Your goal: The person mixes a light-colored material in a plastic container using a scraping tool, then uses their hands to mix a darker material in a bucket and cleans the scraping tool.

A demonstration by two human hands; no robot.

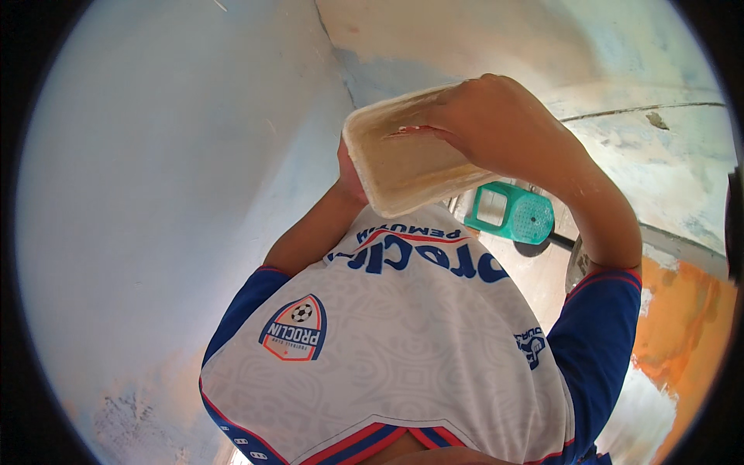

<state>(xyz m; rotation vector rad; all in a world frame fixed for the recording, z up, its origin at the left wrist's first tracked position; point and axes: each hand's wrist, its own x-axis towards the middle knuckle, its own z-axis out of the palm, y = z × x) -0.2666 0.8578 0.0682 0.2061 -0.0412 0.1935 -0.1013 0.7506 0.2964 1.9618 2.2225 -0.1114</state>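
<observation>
In front of my chest is a deep rectangular cream-coloured tub [422,190], tilted so its inside faces me. My left hand [351,172] grips its left side; most of those fingers are hidden behind the wall. From the right, my right hand [474,116] reaches over the rim into the tub, fingers closed. A thin reddish flat piece [411,131] with pale smears sticks out from those fingers inside the tub; its exact kind does not show. The tub's inner walls look coated with pale residue.
A pale blue-white wall [170,155] rises close on the left and meets another patchy wall [620,62] at a corner ahead. Below the tub, to the right, stands a green plastic stool [531,217]. Orange patches [686,325] mark the wall at lower right.
</observation>
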